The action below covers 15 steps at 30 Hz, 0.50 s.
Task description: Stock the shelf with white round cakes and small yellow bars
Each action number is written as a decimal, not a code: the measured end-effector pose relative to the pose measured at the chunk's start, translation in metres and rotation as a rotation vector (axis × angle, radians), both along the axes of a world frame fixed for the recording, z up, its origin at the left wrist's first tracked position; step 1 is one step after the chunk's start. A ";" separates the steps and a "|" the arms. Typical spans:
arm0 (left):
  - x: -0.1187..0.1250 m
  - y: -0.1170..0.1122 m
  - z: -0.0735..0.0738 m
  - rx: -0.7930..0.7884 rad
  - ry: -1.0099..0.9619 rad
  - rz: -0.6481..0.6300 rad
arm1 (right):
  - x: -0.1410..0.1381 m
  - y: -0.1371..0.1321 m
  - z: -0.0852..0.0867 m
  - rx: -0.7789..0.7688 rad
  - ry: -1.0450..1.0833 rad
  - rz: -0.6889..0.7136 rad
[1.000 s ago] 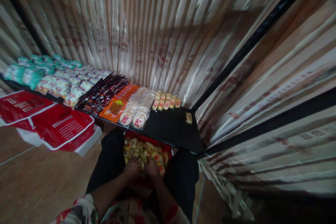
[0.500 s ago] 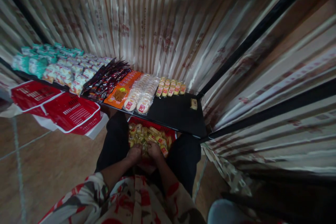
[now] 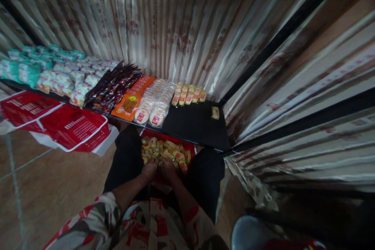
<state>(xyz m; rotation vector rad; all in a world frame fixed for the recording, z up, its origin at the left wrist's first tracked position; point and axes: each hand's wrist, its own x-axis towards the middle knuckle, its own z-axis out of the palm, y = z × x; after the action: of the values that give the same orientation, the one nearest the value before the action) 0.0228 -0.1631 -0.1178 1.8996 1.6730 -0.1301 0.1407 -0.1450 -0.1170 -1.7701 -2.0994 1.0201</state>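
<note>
Both hands sit close together between the person's knees, at the near edge of a red basket [image 3: 191, 149]. The left hand [image 3: 150, 167] and right hand [image 3: 168, 166] rest knuckles-up with fingers curled down into the loose yellow packets [image 3: 164, 149] filling the basket; whether either hand grips a packet cannot be told. Beyond the basket lies a black shelf [image 3: 196, 129]. It carries a single packet [image 3: 215, 112], a shelf row of yellow packets [image 3: 189, 95], round white packs [image 3: 155, 104] and an orange pack [image 3: 130, 104]. A striped curtain [image 3: 175, 27] hangs behind.

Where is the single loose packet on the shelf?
Head view: the loose packet lies alone at the right end of the black shelf, right of the row of yellow packets.
</note>
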 end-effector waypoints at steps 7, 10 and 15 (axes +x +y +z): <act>0.008 0.013 0.002 -0.105 0.005 -0.015 | 0.003 0.001 0.003 -0.030 0.024 -0.002; 0.011 0.017 0.005 -0.124 0.019 -0.023 | 0.003 0.003 -0.001 -0.073 -0.023 -0.059; 0.011 0.020 0.010 -0.122 0.031 -0.021 | 0.004 0.007 -0.004 -0.028 -0.005 -0.139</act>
<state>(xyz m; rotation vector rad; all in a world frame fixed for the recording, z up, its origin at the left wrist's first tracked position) 0.0338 -0.1432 -0.1076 1.8337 1.6273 -0.2651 0.1444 -0.1376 -0.1213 -1.9033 -1.9430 1.0129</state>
